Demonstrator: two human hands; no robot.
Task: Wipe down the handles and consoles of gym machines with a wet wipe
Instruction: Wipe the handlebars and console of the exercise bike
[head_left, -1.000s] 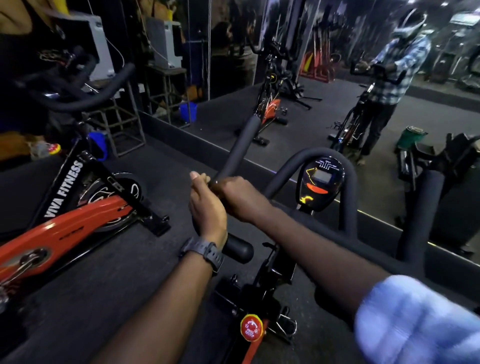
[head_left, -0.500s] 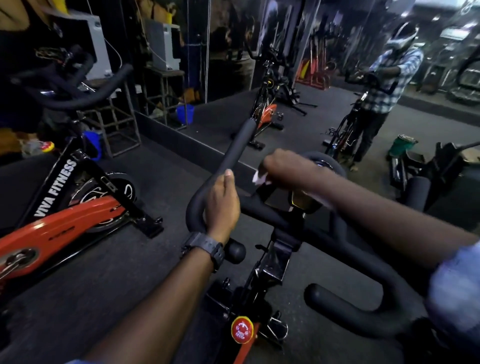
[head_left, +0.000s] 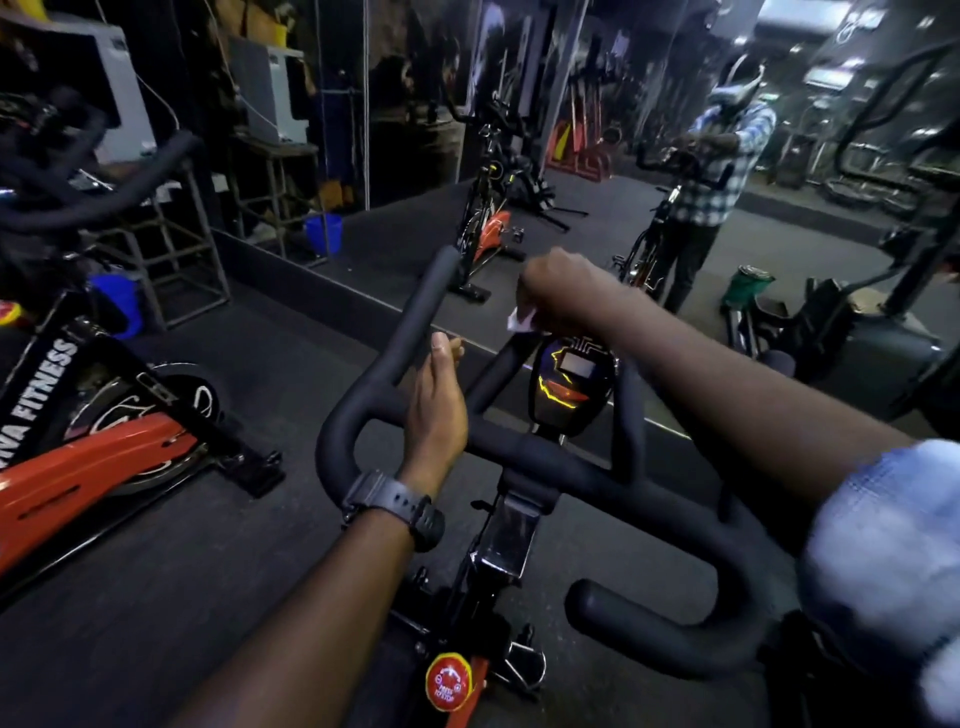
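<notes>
Head view shows a spin bike's black handlebar (head_left: 519, 452) from above. A second ago both hands were close together on the left prong of the bar. Now the right hand (head_left: 558, 291) has moved over to the inner loop, just above the little console (head_left: 569, 384). Its fingers are curled tight round a white wet wipe (head_left: 521, 323), which peeks out under the fist and touches the top of the loop. The left hand (head_left: 434, 410) has slid down and rests on the left bend of the bar, fingers mostly straight, thumb up, not squeezing anything. So the left prong looks done, and the wiping has moved to the middle. I think the console screen comes next, then the right side of the bar.
</notes>
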